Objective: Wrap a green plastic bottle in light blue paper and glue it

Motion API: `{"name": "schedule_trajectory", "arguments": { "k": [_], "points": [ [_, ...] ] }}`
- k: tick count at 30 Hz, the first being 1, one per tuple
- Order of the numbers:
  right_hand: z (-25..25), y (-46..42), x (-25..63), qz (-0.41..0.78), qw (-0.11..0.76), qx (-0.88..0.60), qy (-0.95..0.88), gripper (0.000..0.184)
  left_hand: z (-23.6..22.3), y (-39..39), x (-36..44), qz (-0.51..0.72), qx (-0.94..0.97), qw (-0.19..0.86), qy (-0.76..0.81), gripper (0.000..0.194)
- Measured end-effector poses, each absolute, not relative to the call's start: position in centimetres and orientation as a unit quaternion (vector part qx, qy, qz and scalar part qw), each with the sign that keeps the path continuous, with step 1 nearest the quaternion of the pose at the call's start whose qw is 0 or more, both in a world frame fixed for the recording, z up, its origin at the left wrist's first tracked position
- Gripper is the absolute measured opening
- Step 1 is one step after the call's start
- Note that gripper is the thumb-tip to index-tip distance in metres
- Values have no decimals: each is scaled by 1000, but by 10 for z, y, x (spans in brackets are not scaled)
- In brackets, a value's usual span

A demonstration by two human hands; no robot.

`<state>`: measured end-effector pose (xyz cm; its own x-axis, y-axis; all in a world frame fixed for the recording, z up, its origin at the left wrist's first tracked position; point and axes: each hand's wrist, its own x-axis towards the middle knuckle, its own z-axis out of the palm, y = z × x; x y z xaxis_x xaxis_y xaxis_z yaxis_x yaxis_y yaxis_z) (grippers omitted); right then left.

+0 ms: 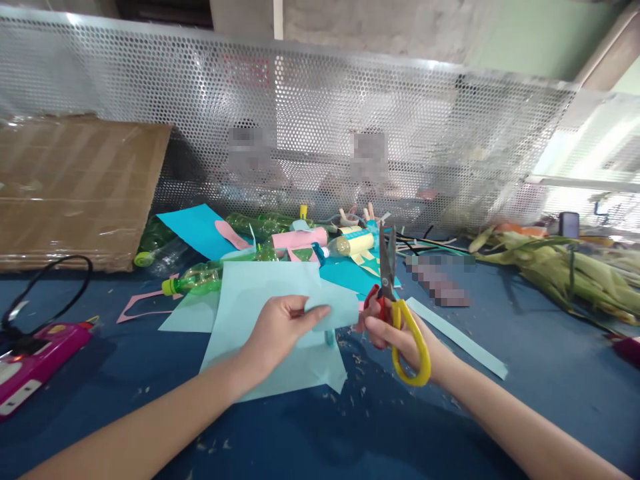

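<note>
My left hand (pixel 280 330) pinches a small light-blue piece of paper (pixel 337 308) between thumb and fingers. My right hand (pixel 400 337) is wrapped around scissors (pixel 387 267) with one yellow and one red handle loop. The blades point upward, slightly parted, and are not on the paper. The fingertips of my right hand are close to the paper's right edge; whether they touch it I cannot tell. Below my left hand lie larger light-blue sheets (pixel 240 293) on the blue table. A narrow light-blue strip (pixel 460 337) rests to the right of my right hand.
Green plastic bottles (pixel 195 277), a pink-wrapped bottle (pixel 300 238) and a yellow-wrapped bottle (pixel 353 241) lie behind the sheets. A magenta power strip (pixel 45 353) is at left, below cardboard (pixel 80 190). Corn husks (pixel 545 267) lie at right. A perforated metal screen (pixel 320 120) stands behind.
</note>
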<state>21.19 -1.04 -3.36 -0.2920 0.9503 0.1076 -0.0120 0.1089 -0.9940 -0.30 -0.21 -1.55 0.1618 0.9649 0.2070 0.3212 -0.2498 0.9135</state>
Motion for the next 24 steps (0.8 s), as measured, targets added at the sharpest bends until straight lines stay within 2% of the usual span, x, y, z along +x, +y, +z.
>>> {"name": "schedule_trajectory", "arguments": {
  "k": [3,6,9,11,14,16,20,24],
  "points": [
    [-40,-12,210,602,453,-341,-562,42,-15,-10,-2,462,764,261,369,8],
    [-45,-9,208,617,465,-340,-536,39,-15,-16,-2,472,813,191,283,16],
    [-46,-5,211,599,480,-357,-532,40,-15,-17,-1,468,817,197,274,13],
    [-46,-2,213,580,483,-373,-540,38,-14,-16,-1,458,805,229,300,11],
    [-47,2,217,571,478,-381,-548,37,-12,-13,-3,451,743,307,387,35],
    [-46,6,219,555,484,-384,-557,39,-11,-9,-4,466,661,391,439,42],
    [-45,12,223,514,501,-390,-576,41,-10,0,-6,485,498,570,438,33],
    [-45,13,226,499,516,-387,-579,32,-8,2,-6,484,414,643,426,37]
  ]
}}
